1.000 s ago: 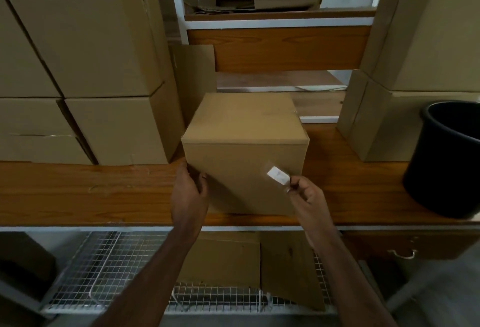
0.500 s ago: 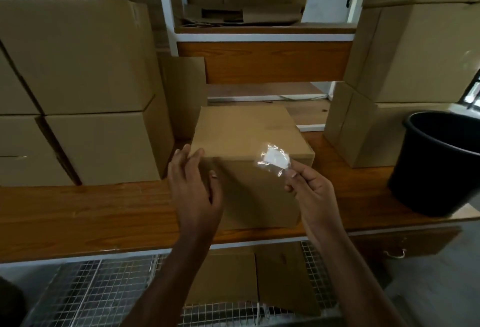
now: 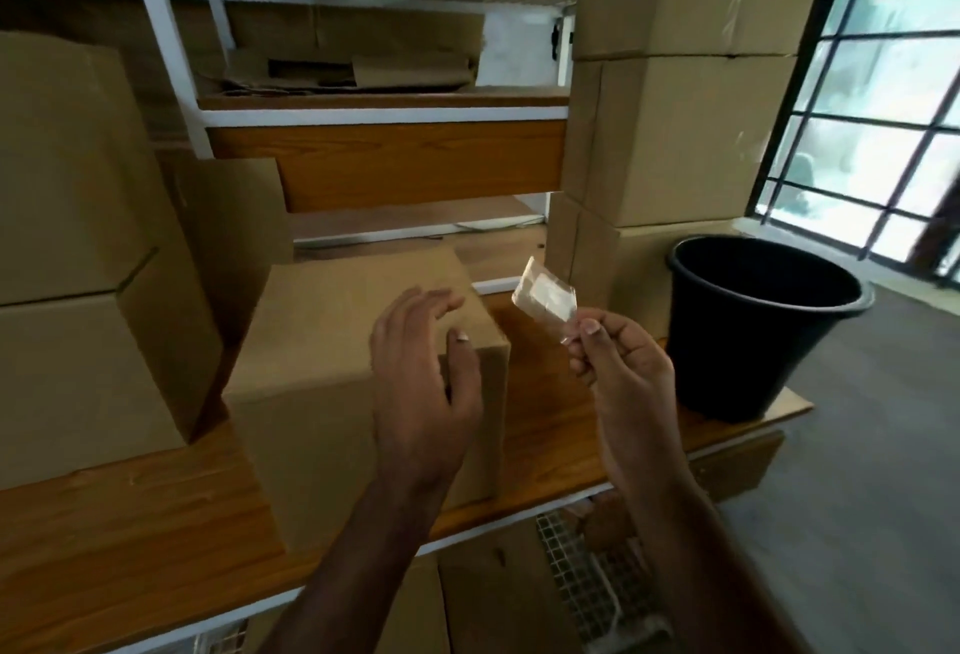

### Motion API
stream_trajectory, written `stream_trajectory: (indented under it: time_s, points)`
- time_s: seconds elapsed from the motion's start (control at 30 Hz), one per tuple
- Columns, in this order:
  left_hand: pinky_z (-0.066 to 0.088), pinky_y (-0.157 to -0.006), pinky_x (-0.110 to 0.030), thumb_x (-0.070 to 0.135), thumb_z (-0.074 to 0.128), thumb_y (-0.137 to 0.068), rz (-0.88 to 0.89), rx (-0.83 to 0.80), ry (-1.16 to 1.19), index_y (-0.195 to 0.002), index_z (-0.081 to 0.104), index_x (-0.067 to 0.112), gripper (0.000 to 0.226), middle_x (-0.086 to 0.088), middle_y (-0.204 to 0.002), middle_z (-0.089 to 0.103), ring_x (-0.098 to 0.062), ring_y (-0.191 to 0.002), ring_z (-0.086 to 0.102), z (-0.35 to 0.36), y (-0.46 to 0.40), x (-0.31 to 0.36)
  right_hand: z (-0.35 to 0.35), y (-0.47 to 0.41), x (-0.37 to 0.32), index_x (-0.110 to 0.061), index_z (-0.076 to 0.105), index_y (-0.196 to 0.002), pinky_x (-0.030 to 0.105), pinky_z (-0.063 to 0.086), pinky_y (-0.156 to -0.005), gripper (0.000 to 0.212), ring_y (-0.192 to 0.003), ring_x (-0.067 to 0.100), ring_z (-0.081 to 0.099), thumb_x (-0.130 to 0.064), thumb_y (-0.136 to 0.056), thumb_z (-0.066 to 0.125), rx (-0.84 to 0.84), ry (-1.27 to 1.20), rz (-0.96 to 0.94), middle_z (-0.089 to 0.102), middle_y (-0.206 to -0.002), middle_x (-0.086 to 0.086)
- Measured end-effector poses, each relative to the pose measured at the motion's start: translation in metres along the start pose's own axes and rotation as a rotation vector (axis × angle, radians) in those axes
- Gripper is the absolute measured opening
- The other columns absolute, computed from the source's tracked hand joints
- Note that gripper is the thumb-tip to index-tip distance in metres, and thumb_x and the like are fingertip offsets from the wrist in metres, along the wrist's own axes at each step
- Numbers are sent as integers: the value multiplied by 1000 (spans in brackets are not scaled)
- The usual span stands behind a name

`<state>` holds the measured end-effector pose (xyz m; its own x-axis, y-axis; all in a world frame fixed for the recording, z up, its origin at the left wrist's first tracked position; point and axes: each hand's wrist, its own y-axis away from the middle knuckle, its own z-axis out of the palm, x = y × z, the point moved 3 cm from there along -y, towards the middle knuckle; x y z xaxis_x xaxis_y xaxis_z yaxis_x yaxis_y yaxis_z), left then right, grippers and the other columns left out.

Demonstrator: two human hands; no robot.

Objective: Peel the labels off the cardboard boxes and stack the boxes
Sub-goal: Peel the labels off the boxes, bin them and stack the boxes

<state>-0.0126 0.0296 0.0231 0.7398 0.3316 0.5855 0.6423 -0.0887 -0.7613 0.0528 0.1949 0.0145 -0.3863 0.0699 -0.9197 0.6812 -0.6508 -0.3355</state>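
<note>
Wooden shelf [image 3: 130, 523] holds brown boxes near a window [image 3: 883, 97]. The right hand [image 3: 623, 372] pinches the peeled label [image 3: 545, 301], now lifted off the box [image 3: 332, 372], with open air toward the black bucket [image 3: 763, 326]. Beside it, the left hand [image 3: 421, 383] hovers spread, off the box.

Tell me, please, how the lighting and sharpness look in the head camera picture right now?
Head view: dim and warm indoors, while the barred window at right is blown out; the left hand looks motion-blurred; the clear peeled label in the right hand glints; shelf lines bow from wide-angle distortion.
</note>
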Motion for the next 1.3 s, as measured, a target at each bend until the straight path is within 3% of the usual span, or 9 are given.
stream_trajectory:
  time_s: [0.23, 0.4, 0.53, 0.63, 0.7, 0.77, 0.97, 1.17, 1.3]
  points:
    - [26, -92, -2, 25, 48, -94, 41, -106, 98, -122, 59, 18, 31, 15, -117, 52, 2, -111, 41, 123, -17, 55, -103, -73, 0, -15, 71, -103, 20, 50, -63, 14, -78, 11, 60, -11, -94, 61, 122, -30, -19, 69, -92, 7]
    - [44, -98, -27, 27, 50, -98, 11, -251, 156, -125, 54, 28, 28, 22, -117, 49, 1, -116, 46, 233, -29, 97, -199, -157, -12, -11, 70, -99, 18, 49, -64, 14, -73, 8, 60, -3, -91, 63, 238, -94, -123, 68, -84, 3]
    - [47, -100, -37, 31, 50, -99, 31, -353, 135, -126, 53, 34, 28, 25, -117, 50, 0, -117, 47, 311, -43, 120, -260, -214, -8, -10, 72, -90, 31, 52, -68, 15, -73, 14, 61, 1, -86, 64, 247, 133, -169, 68, -84, 11]
    - [42, -102, -23, 29, 52, -99, 41, -369, 112, -127, 56, 30, 28, 18, -122, 55, -2, -119, 47, 352, -51, 131, -286, -247, 4, -16, 74, -81, 37, 53, -65, 21, -67, 13, 62, 3, -82, 66, 153, 472, -149, 70, -76, 6]
    - [31, -98, -7, 27, 53, -98, 54, -347, 72, -124, 59, 27, 27, 14, -121, 59, -2, -117, 48, 369, -53, 132, -294, -263, 11, -23, 73, -76, 26, 46, -59, 23, -58, 1, 54, -1, -78, 68, 30, 684, -123, 64, -64, -7]
    - [27, -94, -3, 25, 54, -98, 41, -336, 60, -122, 60, 25, 25, 13, -119, 59, -3, -116, 48, 381, -52, 131, -296, -272, 13, -24, 69, -74, 17, 39, -54, 19, -53, -1, 49, -5, -76, 70, -71, 837, -123, 59, -60, -11]
    - [42, -96, -25, 24, 53, -98, 23, -311, 41, -120, 61, 22, 24, 11, -115, 60, -5, -112, 49, 396, -58, 127, -294, -292, 9, -24, 51, -68, 20, 34, -55, 28, -63, 11, 49, -21, -74, 78, -210, 1097, -165, 53, -63, -10]
    - [47, -97, -33, 27, 52, -99, -20, -345, 20, -123, 59, 24, 25, 14, -113, 56, -5, -113, 49, 399, -59, 122, -295, -294, 11, -32, 63, -78, 6, 31, -55, 16, -65, -1, 54, -18, -80, 70, -267, 1117, -167, 61, -66, -13]
    - [48, -98, -37, 29, 51, -99, -28, -370, 11, -126, 58, 23, 28, 11, -118, 58, -7, -116, 50, 395, -57, 121, -291, -290, 15, -30, 66, -80, 14, 38, -60, 16, -62, 1, 55, -15, -80, 71, -271, 1033, -186, 61, -64, -12]
